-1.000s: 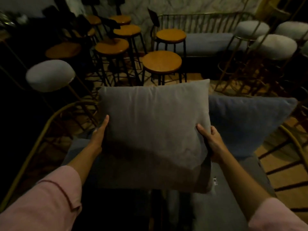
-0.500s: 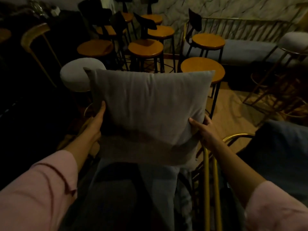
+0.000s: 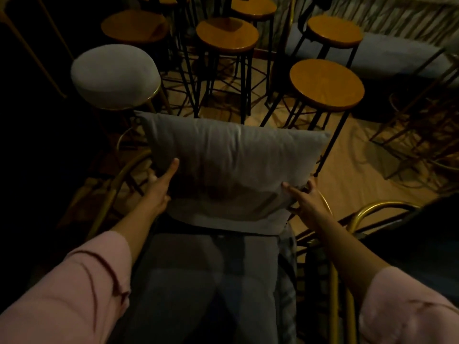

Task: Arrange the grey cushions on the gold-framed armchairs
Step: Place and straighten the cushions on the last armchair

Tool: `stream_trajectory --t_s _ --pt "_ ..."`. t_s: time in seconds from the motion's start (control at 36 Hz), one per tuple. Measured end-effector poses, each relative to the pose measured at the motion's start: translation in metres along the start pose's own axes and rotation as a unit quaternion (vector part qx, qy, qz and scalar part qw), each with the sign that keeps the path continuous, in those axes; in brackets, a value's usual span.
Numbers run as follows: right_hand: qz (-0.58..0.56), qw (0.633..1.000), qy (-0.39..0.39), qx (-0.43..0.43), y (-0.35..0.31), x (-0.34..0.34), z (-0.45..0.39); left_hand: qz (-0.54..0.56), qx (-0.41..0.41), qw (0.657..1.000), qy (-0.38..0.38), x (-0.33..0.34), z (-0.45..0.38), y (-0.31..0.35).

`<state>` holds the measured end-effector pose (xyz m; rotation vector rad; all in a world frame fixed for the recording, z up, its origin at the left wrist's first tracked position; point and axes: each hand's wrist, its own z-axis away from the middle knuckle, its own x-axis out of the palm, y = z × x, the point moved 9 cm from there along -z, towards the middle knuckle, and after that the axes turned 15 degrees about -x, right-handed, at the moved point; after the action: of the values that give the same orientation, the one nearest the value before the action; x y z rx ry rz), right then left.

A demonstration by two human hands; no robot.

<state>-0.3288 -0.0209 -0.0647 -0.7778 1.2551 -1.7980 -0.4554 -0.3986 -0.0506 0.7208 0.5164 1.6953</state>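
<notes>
A grey square cushion [image 3: 231, 165] leans upright against the back of a gold-framed armchair [image 3: 124, 175], its lower edge resting on the chair's grey seat pad [image 3: 198, 274]. My left hand [image 3: 161, 187] grips the cushion's lower left side, thumb on its front. My right hand [image 3: 305, 199] holds the lower right corner, with fingers spread along the edge. A second gold-framed armchair [image 3: 377, 207] stands at the right, and a dark cushion [image 3: 442, 232] on it is barely visible.
Several round wooden stools on black legs [image 3: 326, 83] crowd the floor behind the chair. A grey padded stool with a gold rim [image 3: 114, 75] stands at the back left. A grey bench [image 3: 387, 55] runs along the far right wall.
The cushion has moved from the right armchair to the left one and come down onto its seat against the back. My view has tilted downward.
</notes>
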Motion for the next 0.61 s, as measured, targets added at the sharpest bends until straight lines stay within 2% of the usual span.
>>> stream_trajectory --t_s 0.06,0.17,0.42,0.53,0.61 --pt "0.004 1.0 0.017 -0.004 -0.002 0.0 -0.002 0.013 -0.016 1.0 -0.015 -0.003 -0.019 -0.004" --pt "-0.011 0.999 0.026 -0.034 -0.012 0.001 -0.002 0.03 0.017 0.999 -0.018 0.012 -0.008 0.018" --pt "-0.058 0.996 0.039 -0.063 -0.012 0.0 0.007 0.101 0.03 0.993 0.047 -0.006 -0.011 0.017" --pt "-0.005 1.0 0.019 -0.015 0.005 -0.004 0.007 0.045 0.025 0.998 0.029 -0.006 -0.016 0.002" --pt "0.068 0.996 0.006 0.058 0.025 0.0 0.012 -0.084 -0.027 0.996 0.028 -0.005 -0.026 -0.025"
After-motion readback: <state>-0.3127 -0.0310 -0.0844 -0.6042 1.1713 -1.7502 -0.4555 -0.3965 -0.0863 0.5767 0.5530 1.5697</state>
